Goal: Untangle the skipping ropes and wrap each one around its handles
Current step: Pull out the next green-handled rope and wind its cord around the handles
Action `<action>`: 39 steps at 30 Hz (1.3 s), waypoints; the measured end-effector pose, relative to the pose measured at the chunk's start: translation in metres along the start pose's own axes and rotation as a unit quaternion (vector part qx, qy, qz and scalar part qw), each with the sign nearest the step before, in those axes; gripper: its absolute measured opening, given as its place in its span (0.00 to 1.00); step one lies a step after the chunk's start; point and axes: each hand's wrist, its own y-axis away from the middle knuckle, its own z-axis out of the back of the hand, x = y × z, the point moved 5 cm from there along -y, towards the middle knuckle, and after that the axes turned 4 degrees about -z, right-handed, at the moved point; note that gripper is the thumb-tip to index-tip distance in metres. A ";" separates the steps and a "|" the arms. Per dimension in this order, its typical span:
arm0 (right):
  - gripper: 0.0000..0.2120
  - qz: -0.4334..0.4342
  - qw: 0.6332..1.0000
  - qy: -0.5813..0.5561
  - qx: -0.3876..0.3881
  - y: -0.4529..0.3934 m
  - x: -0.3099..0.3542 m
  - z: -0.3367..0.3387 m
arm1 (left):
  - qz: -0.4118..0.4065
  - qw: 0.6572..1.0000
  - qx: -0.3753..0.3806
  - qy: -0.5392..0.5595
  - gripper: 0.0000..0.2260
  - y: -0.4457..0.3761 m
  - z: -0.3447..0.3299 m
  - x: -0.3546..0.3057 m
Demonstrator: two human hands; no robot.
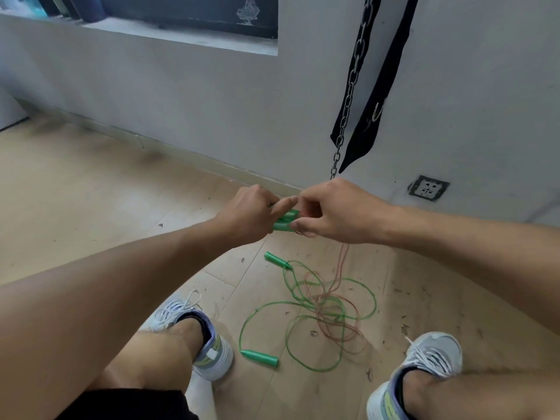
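Both hands up at mid-frame, closed around a pair of green handles held side by side.

I see the left hand gripping the pair from the left with fingers curled round them, and the right hand pinching at their right end, thumb below and fingers bent above. A thin reddish rope drops from under the right hand to the wood floor. There it runs into a loose tangle with a green rope, loops crossing each other between the two sneakers. That green rope's two handles lie on the floor: one at the top of the tangle, the other just beside the left sneaker. The right sneaker is apart from the tangle.
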 end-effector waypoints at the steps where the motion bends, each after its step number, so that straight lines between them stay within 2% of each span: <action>1: 0.14 -0.017 0.999 -0.033 0.007 0.000 -0.006 0.002 | -0.013 1.000 0.009 0.011 0.25 0.001 0.001 -0.004; 6: 0.15 -0.091 0.964 -0.238 0.073 0.003 -0.026 -0.007 | -0.046 0.993 0.079 0.075 0.24 0.010 -0.004 -0.014; 9: 0.10 -0.076 0.967 -0.233 0.068 0.005 -0.027 -0.010 | -0.053 0.992 0.094 0.063 0.30 0.015 -0.008 -0.015; 12: 0.10 -0.063 0.971 -0.218 0.070 0.005 -0.024 -0.012 | -0.055 0.991 0.089 0.084 0.31 0.018 -0.008 -0.018; 19: 0.12 -0.058 0.971 -0.190 0.136 0.008 -0.017 -0.004 | -0.064 0.987 0.116 0.094 0.27 0.020 -0.006 -0.022; 23: 0.09 -0.050 0.958 -0.214 0.183 0.011 -0.015 0.000 | -0.077 0.986 0.127 0.075 0.31 0.020 -0.006 -0.026; 27: 0.09 -0.052 0.949 -0.235 0.202 0.013 -0.019 0.002 | -0.095 0.985 0.122 0.071 0.29 0.023 -0.004 -0.030; 30: 0.10 -0.062 0.926 -0.297 0.224 0.015 -0.026 0.004 | -0.107 0.985 0.104 0.092 0.25 0.022 0.002 -0.036; 33: 0.12 -0.112 0.877 -0.419 0.207 0.012 -0.038 0.001 | -0.102 0.985 0.067 0.123 0.19 0.021 0.006 -0.039; 36: 0.10 -0.132 0.831 -0.503 0.197 0.009 -0.040 -0.012 | -0.096 0.985 0.003 0.142 0.21 0.021 0.010 -0.041; 39: 0.08 -0.166 0.794 -0.566 0.147 0.007 -0.041 -0.025 | -0.077 0.982 -0.080 0.151 0.21 0.018 0.018 -0.037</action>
